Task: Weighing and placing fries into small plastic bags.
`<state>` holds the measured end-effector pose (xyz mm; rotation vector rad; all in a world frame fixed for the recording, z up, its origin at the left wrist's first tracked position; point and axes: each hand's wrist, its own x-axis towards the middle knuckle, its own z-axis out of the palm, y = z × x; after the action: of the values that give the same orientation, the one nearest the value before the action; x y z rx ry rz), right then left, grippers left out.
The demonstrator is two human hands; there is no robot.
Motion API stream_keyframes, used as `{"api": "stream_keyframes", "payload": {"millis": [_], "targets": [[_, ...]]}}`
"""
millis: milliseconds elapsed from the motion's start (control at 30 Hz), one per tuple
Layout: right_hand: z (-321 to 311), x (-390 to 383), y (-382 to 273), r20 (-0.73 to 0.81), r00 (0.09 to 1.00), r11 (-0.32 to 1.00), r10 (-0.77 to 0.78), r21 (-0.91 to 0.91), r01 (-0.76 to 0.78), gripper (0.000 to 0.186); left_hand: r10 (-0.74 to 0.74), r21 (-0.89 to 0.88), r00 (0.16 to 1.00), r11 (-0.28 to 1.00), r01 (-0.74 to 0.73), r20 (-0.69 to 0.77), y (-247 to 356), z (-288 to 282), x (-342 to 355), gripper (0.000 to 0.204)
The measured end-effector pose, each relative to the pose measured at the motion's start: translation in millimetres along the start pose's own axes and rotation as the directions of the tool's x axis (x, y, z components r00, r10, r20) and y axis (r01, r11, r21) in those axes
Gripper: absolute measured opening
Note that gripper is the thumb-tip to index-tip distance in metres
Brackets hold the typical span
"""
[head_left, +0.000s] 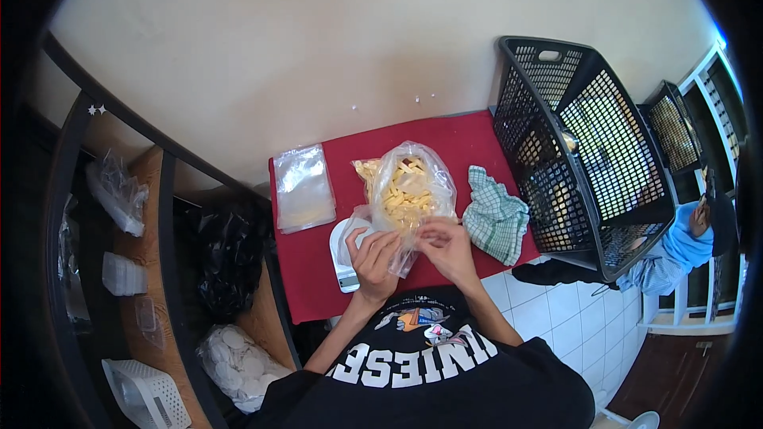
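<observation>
One pale wall backs a red-covered table, with a black mesh crate at its right end. White block lettering spans the person's black shirt. Mid-table lies a clear bag of yellow strips, the fingers of the left hand and right hand pinching clear plastic at its near edge, beside a white scale whose marks are too small to read.

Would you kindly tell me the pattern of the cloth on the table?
The cloth has a green and white check, clearest in the head view.
</observation>
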<state>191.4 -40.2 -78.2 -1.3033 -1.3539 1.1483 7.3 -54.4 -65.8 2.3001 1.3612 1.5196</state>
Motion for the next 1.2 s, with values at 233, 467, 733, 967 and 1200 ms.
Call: {"api": "stream_keyframes", "payload": {"millis": [233, 467, 733, 967, 1200], "targets": [[0.1, 1.0, -29.9, 0.21, 0.977, 0.994, 0.04, 0.093, -0.06, 0.066, -0.043, -0.006, 0.891, 0.999, 0.051, 0.452, 25.0, -19.3, 35.7, 0.106], [-5.3, 9.5, -27.0, 0.383, 0.918, 0.992, -0.102, -0.03, 0.123, 0.068, -0.065, -0.016, 0.8, 0.996, 0.093, 0.597, 8.5, -22.1, 49.0, 0.131], [2.5, 8.5, -39.2, 0.219, 0.967, 0.99, -0.128, 0.078, 0.114, 0.059, -0.029, 0.157, 0.896, 0.987, -0.045, 0.443, 7.6, -14.7, 38.9, 0.121], [-43.4, 60.2, -22.7, -0.249, 0.946, 0.95, -0.207, -0.281, 0.134, 0.012, -0.191, 0.181, 0.949, 0.972, 0.148, 0.251, 24.5, -59.4, 65.6, 0.103], [-35.9, 45.4, -84.2, 0.193, 0.899, 0.888, -0.394, -0.174, 0.426, 0.021, -0.253, 0.125, 0.939, 0.965, 0.229, 0.233, 26.4, -76.3, 69.8, 0.094]]}}
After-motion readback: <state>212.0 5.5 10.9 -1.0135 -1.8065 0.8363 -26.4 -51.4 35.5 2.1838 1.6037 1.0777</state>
